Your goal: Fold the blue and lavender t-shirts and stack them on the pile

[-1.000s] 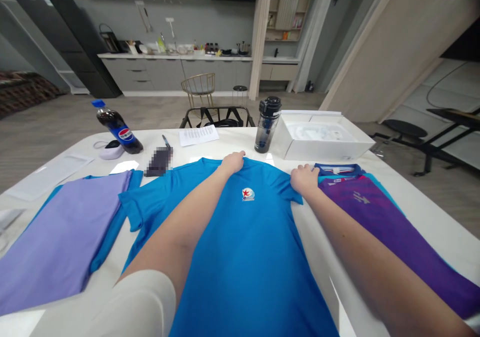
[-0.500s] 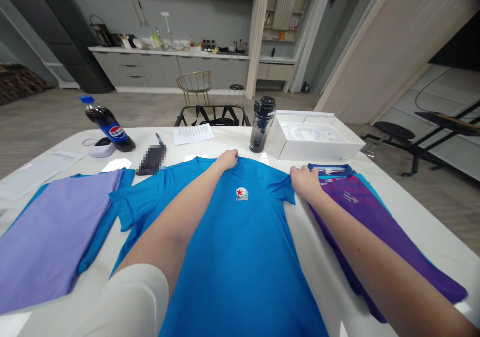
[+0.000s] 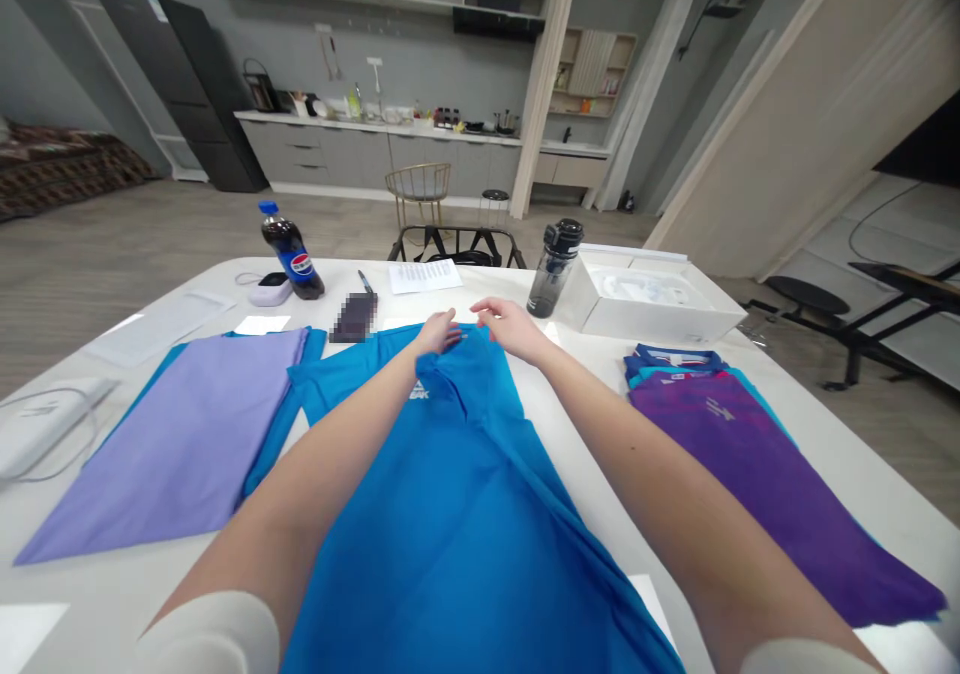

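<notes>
A blue T-shirt (image 3: 450,514) lies on the table in front of me, its right side and sleeve turned inward over the chest. Part of a white print shows beside the folded sleeve. At the collar, my left hand (image 3: 439,334) rests by the turned-over cloth with its fingers apart. My right hand (image 3: 514,329) hovers just right of it near the shirt's top edge, fingers loosely stretched and holding nothing visible.
Folded lilac shirt (image 3: 180,434) lies left; folded purple shirt (image 3: 735,464) lies right, over other garments. Along the far side stand a cola bottle (image 3: 292,254), a dark tumbler (image 3: 555,266) and a white box (image 3: 660,304). Paper (image 3: 425,275) and a blurred dark object (image 3: 354,317) lie nearby.
My right hand has carried the shirt's right sleeve and side leftward over the chest, covering the round emblem. Both hands have let go of the cloth. The view has tilted up and turned left.
</notes>
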The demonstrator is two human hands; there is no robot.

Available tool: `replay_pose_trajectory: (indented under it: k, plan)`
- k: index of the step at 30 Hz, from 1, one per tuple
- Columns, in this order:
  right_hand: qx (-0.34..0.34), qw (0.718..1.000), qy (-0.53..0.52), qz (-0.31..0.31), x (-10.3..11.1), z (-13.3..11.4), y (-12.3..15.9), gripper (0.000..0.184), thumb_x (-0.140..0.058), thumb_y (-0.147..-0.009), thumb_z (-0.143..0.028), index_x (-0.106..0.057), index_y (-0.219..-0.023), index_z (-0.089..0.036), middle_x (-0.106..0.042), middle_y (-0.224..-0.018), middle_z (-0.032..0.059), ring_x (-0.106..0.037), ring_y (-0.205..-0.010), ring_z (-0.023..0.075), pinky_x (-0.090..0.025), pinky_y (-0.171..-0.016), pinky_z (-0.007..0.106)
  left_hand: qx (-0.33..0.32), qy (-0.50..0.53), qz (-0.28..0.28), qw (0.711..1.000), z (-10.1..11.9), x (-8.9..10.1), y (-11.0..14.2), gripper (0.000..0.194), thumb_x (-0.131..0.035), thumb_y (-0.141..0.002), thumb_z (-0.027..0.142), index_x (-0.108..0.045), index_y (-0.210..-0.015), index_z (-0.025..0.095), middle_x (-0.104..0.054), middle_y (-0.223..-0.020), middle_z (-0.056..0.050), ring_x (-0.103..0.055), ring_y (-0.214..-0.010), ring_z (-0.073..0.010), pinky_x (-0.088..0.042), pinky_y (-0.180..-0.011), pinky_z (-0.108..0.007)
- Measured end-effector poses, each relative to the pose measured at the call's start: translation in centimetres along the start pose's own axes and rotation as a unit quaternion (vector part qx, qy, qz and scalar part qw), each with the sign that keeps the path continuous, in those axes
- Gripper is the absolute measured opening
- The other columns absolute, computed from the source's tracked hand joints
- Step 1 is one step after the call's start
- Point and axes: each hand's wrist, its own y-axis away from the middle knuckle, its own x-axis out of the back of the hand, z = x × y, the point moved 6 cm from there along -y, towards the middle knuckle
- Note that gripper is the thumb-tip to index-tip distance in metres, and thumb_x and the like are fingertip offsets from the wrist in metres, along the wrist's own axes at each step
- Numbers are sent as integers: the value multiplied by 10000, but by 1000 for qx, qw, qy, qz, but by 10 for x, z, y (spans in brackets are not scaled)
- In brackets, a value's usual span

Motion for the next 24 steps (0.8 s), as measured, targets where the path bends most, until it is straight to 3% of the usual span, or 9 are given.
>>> replay_pose_trajectory:
  k: [2, 4, 7, 10, 13, 16, 19, 21, 24]
  plan:
    - [-11, 991, 123, 52, -9, 33, -17, 352, -432, -942, -128, -699, -1166, -178, -692, -1134, 102, -633, -993, 202, -505, -917, 338, 30, -67, -13, 997, -13, 22, 21, 497, -574, -929, 580, -544, -1214, 174, -697, -1136, -170, -710, -884, -240, -560, -754, -337]
    - [-53, 973, 220, 39, -17, 70, -28, 456, -438, -911, -91, -664, -1288, -212, -619, -1322, 128, -565, -1204, 269, -468, -1027, 435, 25, -205, -15, 978, -22, 37, 42, 567, -586, -897, 638, -556, -1232, 182, -693, -1202, -173, -704, -991, -279, -546, -828, -357]
    - [-98, 949, 299, 5, -25, 108, -40, 554, -402, -971, -178, -495, -1492, -344, -402, -1586, 91, -372, -1423, 344, -405, -1075, 606, -40, -467, 33, 883, -26, 44, 71, 607, -612, -866, 650, -582, -1228, 163, -676, -1252, -201, -642, -1160, -355, -488, -964, -423]
    - [-105, 938, 331, -9, -32, 120, -51, 487, -352, -1046, -365, -445, -1524, -375, -292, -1652, 88, -278, -1474, 363, -364, -1077, 667, -91, -620, 55, 777, -28, 32, 93, 562, -565, -907, 615, -614, -1192, 132, -657, -1254, -251, -608, -1203, -405, -451, -993, -494]
    - [-63, 935, 349, 1, -36, 120, -59, 373, -431, -1030, -389, -628, -1337, -313, -365, -1598, 104, -320, -1433, 353, -370, -1073, 619, -111, -663, 48, 739, -33, 22, 100, 478, -527, -946, 539, -647, -1150, 124, -653, -1233, -270, -607, -1187, -424, -448, -968, -539]
    - [-40, 940, 338, 23, -35, 123, -60, 280, -478, -1005, -335, -686, -1169, -243, -475, -1484, 124, -411, -1350, 321, -409, -1048, 525, -97, -645, 39, 757, -38, 25, 97, 354, -534, -948, 465, -679, -1019, 150, -679, -1186, -247, -618, -1158, -427, -456, -939, -553]
    - [-43, 952, 297, 59, -25, 127, -60, 288, -446, -1006, -306, -663, -1166, -206, -543, -1384, 138, -481, -1277, 294, -446, -1008, 438, -80, -538, 12, 839, -34, 31, 92, 203, -562, -939, 374, -651, -897, 196, -739, -971, -134, -689, -966, -316, -503, -832, -426]
    - [-48, 957, 273, 86, -15, 127, -63, 315, -420, -1003, -280, -644, -1194, -168, -564, -1338, 155, -509, -1243, 281, -450, -1006, 398, -104, -448, 22, 887, -18, 37, 89, 153, -593, -931, 364, -629, -909, 217, -732, -878, -62, -689, -862, -244, -502, -756, -342]
    - [-66, 955, 268, 111, 0, 120, -73, 331, -417, -993, -266, -640, -1203, -142, -569, -1304, 173, -523, -1217, 294, -445, -1013, 403, -161, -392, 63, 904, 18, 50, 79, 183, -689, -881, 389, -644, -937, 220, -724, -922, -37, -672, -894, -219, -490, -761, -301]
